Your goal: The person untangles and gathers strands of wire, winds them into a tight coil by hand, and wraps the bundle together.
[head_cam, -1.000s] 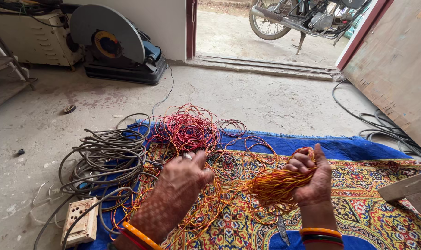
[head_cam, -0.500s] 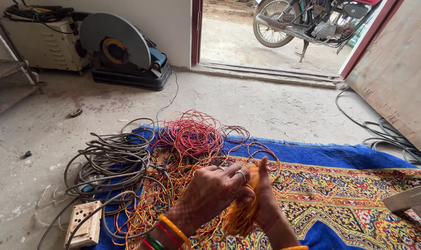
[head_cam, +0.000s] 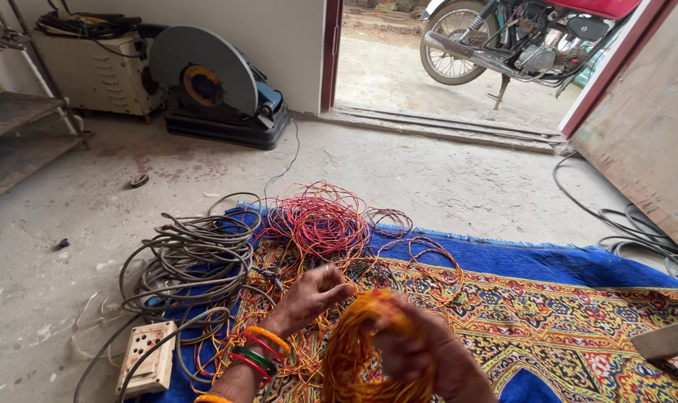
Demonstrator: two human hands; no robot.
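My right hand point(head_cam: 428, 351) grips a wound bundle of orange and yellow twisted wire point(head_cam: 358, 351) low in the middle of the view. My left hand point(head_cam: 313, 292), with bangles at the wrist, is closed on strands of the same wire just left of the bundle. Loose orange and yellow wire point(head_cam: 421, 272) trails over the patterned rug point(head_cam: 578, 298) in front of both hands. A tangle of red wire point(head_cam: 316, 220) lies beyond them at the rug's far edge.
A coil of grey cable point(head_cam: 190, 257) and a wooden switch board point(head_cam: 146, 357) lie to the left. A cut-off saw point(head_cam: 216, 89) stands by the wall. A motorcycle point(head_cam: 525, 37) is outside the doorway. Black cables point(head_cam: 637, 231) run along the wooden board at right.
My right hand with the bundle came in from the right to meet my left hand, then dropped low and blurred. My left hand drew back leftward, holding strands.
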